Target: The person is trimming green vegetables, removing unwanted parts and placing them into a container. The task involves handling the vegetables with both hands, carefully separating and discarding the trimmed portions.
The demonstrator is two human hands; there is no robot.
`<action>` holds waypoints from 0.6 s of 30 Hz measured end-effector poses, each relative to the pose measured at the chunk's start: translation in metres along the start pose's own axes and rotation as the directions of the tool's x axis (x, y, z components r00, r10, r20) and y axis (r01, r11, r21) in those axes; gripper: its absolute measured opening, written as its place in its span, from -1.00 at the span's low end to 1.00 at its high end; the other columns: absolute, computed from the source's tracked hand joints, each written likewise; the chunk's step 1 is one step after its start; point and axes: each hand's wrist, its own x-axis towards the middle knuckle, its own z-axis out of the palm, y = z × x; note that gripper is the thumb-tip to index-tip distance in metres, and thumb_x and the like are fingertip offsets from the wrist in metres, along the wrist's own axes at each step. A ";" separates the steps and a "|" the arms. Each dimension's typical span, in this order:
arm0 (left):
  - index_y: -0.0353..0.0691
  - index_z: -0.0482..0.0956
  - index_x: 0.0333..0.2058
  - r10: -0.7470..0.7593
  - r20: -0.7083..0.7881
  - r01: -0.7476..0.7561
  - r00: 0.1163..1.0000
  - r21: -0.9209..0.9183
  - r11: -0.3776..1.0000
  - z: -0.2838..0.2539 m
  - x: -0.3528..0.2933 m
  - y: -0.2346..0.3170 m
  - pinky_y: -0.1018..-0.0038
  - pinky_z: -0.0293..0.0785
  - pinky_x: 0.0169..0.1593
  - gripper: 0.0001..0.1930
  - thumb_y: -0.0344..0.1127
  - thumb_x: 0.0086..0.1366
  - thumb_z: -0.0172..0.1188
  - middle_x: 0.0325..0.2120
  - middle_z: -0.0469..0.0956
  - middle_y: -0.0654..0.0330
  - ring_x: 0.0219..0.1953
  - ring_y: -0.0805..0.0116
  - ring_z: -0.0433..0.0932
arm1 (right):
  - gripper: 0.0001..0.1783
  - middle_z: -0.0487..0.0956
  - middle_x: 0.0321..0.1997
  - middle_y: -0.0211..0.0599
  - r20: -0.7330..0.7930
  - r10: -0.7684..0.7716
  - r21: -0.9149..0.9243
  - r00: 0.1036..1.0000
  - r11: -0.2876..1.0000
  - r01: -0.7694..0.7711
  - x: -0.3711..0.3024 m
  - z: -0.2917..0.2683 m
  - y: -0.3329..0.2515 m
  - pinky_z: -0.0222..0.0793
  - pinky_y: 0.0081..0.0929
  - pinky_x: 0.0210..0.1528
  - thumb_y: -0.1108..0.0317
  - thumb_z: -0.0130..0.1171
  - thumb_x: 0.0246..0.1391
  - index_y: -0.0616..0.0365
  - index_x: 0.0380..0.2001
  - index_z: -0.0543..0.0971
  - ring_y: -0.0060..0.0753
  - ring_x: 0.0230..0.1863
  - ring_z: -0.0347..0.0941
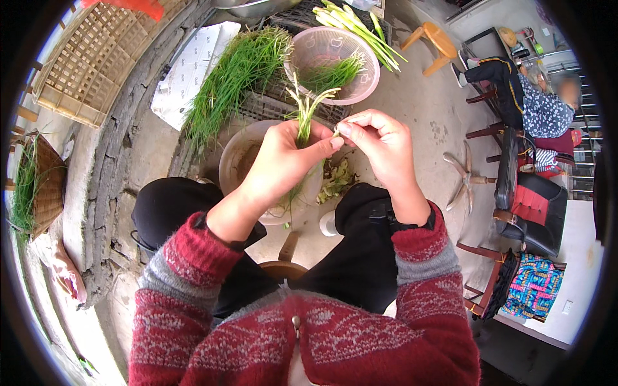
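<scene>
My left hand point(283, 154) is closed round a small bunch of chives point(304, 119), their pale ends fanning upward and green leaves trailing below. Close beside its thumb, my right hand point(383, 145) pinches a small pale bit of stalk point(337, 132) between thumb and forefinger. Both hands are above a pale round basin point(230, 157), partly hidden by my left hand and wrist. Withered trimmings point(339, 179) lie on the ground to the basin's right. Beyond my hands, a large heap of chives point(241, 71) lies at left, and a pink plastic colander point(301, 56) holds more chives point(333, 74).
Long pale-stemmed greens point(354, 29) lie behind the colander. A white sheet point(193, 74) and a woven bamboo tray point(96, 61) are at left. A wooden stool point(432, 42) stands far right. Chairs point(531, 209) line the right side, where another person point(547, 109) sits.
</scene>
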 end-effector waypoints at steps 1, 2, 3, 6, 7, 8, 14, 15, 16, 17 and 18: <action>-0.31 0.60 -0.37 0.010 0.001 -0.010 1.000 0.041 0.999 0.000 0.000 0.000 0.70 0.29 -0.42 -0.86 -0.35 0.22 0.29 -0.50 0.57 0.35 -0.50 0.70 0.40 | -0.91 0.60 -0.37 -0.35 0.021 -0.037 -0.029 0.999 0.999 0.037 0.000 -0.001 0.000 0.40 -0.65 -0.29 0.54 0.20 0.10 0.32 -0.30 0.61 -0.62 -0.37 0.47; -0.29 0.60 -0.38 -0.025 0.027 0.026 0.999 -0.035 0.999 -0.002 0.001 -0.001 0.71 0.23 -0.47 -0.87 -0.34 0.22 0.29 -0.51 0.56 0.36 -0.54 0.71 0.35 | -0.91 0.59 -0.37 -0.33 0.040 -0.053 -0.050 0.998 0.997 0.055 0.000 -0.003 -0.001 0.41 -0.64 -0.29 0.55 0.19 0.11 0.33 -0.31 0.61 -0.61 -0.37 0.47; -0.27 0.60 -0.40 -0.078 0.054 0.083 0.995 -0.103 0.991 -0.004 0.001 0.000 0.72 0.16 -0.51 -0.87 -0.34 0.21 0.30 -0.53 0.55 0.36 -0.58 0.72 0.31 | -0.92 0.59 -0.37 -0.32 0.059 -0.070 -0.062 0.996 0.995 0.074 -0.001 -0.006 -0.002 0.41 -0.64 -0.28 0.56 0.18 0.11 0.34 -0.32 0.61 -0.60 -0.37 0.47; -0.24 0.58 -0.38 -0.176 0.147 0.205 0.973 -0.220 0.954 -0.011 0.003 0.000 0.70 0.06 -0.56 -0.88 -0.32 0.21 0.29 -0.55 0.51 0.35 -0.64 0.72 0.22 | -0.91 0.58 -0.35 -0.30 0.107 -0.155 -0.104 0.982 0.981 0.166 -0.003 -0.013 -0.005 0.43 -0.62 -0.26 0.55 0.16 0.13 0.36 -0.31 0.59 -0.58 -0.36 0.48; -0.23 0.58 -0.36 -0.196 0.179 0.237 0.964 -0.245 0.940 -0.011 0.003 0.000 0.70 0.03 -0.56 -0.87 -0.31 0.21 0.28 -0.56 0.50 0.34 -0.65 0.71 0.20 | -0.91 0.58 -0.34 -0.30 0.091 -0.174 -0.131 0.981 0.974 0.185 -0.004 -0.015 -0.005 0.43 -0.62 -0.26 0.55 0.15 0.14 0.36 -0.30 0.59 -0.58 -0.36 0.48; -0.23 0.58 -0.36 -0.209 0.176 0.250 0.962 -0.255 0.934 -0.012 0.003 0.000 0.69 0.03 -0.56 -0.87 -0.32 0.20 0.28 -0.56 0.50 0.34 -0.65 0.70 0.19 | -0.90 0.59 -0.34 -0.30 0.079 -0.196 -0.146 0.977 0.968 0.206 -0.004 -0.017 -0.005 0.43 -0.62 -0.25 0.54 0.14 0.15 0.35 -0.29 0.58 -0.58 -0.35 0.48; -0.24 0.58 -0.37 -0.228 0.182 0.270 0.957 -0.259 0.927 -0.012 0.000 0.001 0.69 0.01 -0.57 -0.88 -0.32 0.20 0.28 -0.56 0.50 0.32 -0.66 0.68 0.19 | -0.85 0.61 -0.31 -0.37 -0.025 -0.172 -0.067 0.985 0.983 0.170 -0.007 -0.026 -0.010 0.44 -0.64 -0.25 0.48 0.20 0.14 0.30 -0.22 0.59 -0.63 -0.33 0.49; -0.24 0.58 -0.37 -0.226 0.184 0.269 0.957 -0.257 0.928 -0.011 0.000 0.002 0.69 0.01 -0.57 -0.88 -0.32 0.20 0.28 -0.56 0.50 0.31 -0.66 0.68 0.19 | -0.84 0.61 -0.30 -0.37 -0.004 -0.143 -0.042 0.990 0.989 0.143 -0.007 -0.026 -0.011 0.44 -0.64 -0.24 0.48 0.21 0.13 0.29 -0.21 0.59 -0.63 -0.32 0.49; -0.24 0.58 -0.37 -0.226 0.185 0.269 0.956 -0.255 0.929 -0.011 0.000 0.002 0.69 0.01 -0.57 -0.88 -0.32 0.20 0.27 -0.56 0.50 0.31 -0.65 0.68 0.19 | -0.83 0.61 -0.28 -0.37 -0.008 -0.078 -0.024 0.997 0.997 0.077 -0.008 -0.025 -0.012 0.44 -0.64 -0.23 0.49 0.21 0.13 0.29 -0.21 0.59 -0.62 -0.31 0.50; -0.24 0.58 -0.37 -0.220 0.206 0.269 0.953 -0.252 0.930 -0.011 -0.001 0.002 0.69 0.01 -0.57 -0.88 -0.32 0.21 0.27 -0.55 0.50 0.31 -0.65 0.68 0.20 | -0.83 0.60 -0.25 -0.35 0.032 -0.080 0.030 0.996 0.996 0.079 -0.009 -0.024 -0.014 0.44 -0.63 -0.23 0.50 0.21 0.12 0.30 -0.20 0.59 -0.61 -0.30 0.49; -0.24 0.58 -0.36 -0.216 0.227 0.271 0.950 -0.249 0.930 -0.011 -0.001 0.002 0.69 0.02 -0.57 -0.88 -0.32 0.21 0.27 -0.55 0.50 0.31 -0.65 0.68 0.20 | -0.83 0.59 -0.23 -0.32 0.049 -0.045 0.077 0.998 0.996 0.041 -0.011 -0.022 -0.014 0.43 -0.62 -0.22 0.51 0.20 0.11 0.31 -0.20 0.59 -0.60 -0.29 0.48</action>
